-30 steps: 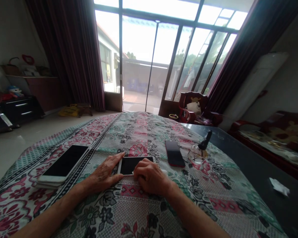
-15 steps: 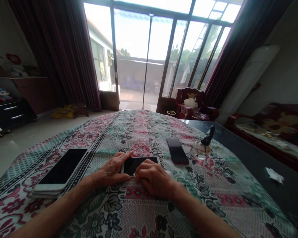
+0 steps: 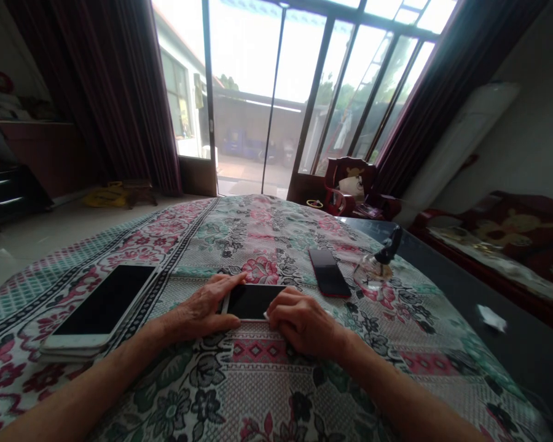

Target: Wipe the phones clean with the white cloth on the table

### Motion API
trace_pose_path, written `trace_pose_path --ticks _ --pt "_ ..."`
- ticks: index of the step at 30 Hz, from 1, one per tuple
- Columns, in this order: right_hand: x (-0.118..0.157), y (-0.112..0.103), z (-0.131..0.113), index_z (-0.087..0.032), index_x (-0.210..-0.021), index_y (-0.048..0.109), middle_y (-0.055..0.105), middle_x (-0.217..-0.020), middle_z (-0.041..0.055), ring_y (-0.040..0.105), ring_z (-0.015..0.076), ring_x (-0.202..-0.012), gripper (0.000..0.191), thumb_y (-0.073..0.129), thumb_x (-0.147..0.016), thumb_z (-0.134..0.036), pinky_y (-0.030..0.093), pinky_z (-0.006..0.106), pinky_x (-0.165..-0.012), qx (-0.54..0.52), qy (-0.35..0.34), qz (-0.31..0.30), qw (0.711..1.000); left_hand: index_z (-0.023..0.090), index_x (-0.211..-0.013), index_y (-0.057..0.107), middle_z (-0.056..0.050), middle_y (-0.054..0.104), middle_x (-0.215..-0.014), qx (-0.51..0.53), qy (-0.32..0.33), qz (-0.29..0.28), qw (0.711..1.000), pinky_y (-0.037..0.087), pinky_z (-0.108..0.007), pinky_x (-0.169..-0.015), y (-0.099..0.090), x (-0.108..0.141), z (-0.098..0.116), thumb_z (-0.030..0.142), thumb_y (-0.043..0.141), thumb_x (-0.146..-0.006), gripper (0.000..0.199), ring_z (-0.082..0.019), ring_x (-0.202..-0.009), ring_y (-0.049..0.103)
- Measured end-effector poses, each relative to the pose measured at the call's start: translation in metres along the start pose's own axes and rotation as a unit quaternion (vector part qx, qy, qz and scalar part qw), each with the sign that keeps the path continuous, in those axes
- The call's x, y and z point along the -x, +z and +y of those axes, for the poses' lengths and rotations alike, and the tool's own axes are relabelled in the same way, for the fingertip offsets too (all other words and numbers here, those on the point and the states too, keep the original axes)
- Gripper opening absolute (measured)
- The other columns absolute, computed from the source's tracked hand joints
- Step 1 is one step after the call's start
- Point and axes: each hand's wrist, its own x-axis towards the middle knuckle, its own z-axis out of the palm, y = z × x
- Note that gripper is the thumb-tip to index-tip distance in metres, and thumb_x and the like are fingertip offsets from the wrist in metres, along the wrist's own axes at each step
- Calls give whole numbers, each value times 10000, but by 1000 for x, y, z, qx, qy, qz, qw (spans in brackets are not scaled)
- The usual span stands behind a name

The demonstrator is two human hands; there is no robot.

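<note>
A white-framed smartphone [image 3: 251,301] lies screen up and sideways on the flowered tablecloth [image 3: 258,393]. Around its left end is my left hand [image 3: 207,310], index finger along the far edge and thumb by the near edge, holding it. My right hand [image 3: 299,322] is closed at the phone's right end, fingers bunched over the screen. A small bit of white tissue [image 3: 266,315] peeks out below those fingertips; the rest of it is hidden in the hand.
Left of my hands, a large white phone [image 3: 104,301] lies stacked on another device. A dark phone with a red edge [image 3: 329,273] lies to the right, beside a clear spray bottle [image 3: 373,270] with a black nozzle. Crumpled white tissue [image 3: 492,318] rests on a dark tabletop.
My right hand has slid right along the phone, baring more of its screen. My left hand keeps its place on the left end. The whole view has shifted slightly.
</note>
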Motion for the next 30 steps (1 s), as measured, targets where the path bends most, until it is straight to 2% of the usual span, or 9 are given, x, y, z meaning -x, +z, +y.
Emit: trace_pose_path --ticks 4,12,21,26,30 --pt "9 -8 1 -192 -799 596 634 -901 21 537 148 -859 216 447 -815 -36 441 306 -810 11 14 3 1000 263 -1444 264 -78 477 -1315 5 -4 3 1000 348 -435 -1037 2 0 -1 344 660 -767 788 -274 -1217 424" --pt "-9 12 -10 -183 -787 594 635 -878 22 522 146 -841 201 449 -811 -46 442 291 -801 27 -22 18 999 255 -1443 262 -78 483 -1299 -9 -6 16 1000 359 -429 -1026 3 0 0 350 660 -763 793 -272 -1200 436" --pt "18 -12 0 -194 -703 592 622 -778 17 527 146 -755 189 482 -754 -49 443 295 -736 32 30 30 999 258 -1437 286 -78 494 -1301 -1 -5 15 1000 357 -439 -1032 0 -3 7 348 653 -759 776 -284 -1212 430" --pt "3 3 -9 -195 -792 611 646 -885 21 528 144 -833 212 454 -821 -55 440 285 -802 31 -10 16 999 270 -1443 263 -78 458 -1344 -10 -2 12 1000 350 -447 -1037 2 -1 3 352 644 -780 769 -286 -1228 416" --pt "-3 6 -10 -186 -763 611 638 -849 21 532 143 -813 183 480 -800 -65 434 281 -801 36 -7 10 999 286 -1447 244 -71 444 -1349 -15 4 15 1000 349 -445 -1038 3 1 -1 343 639 -791 768 -285 -1234 408"
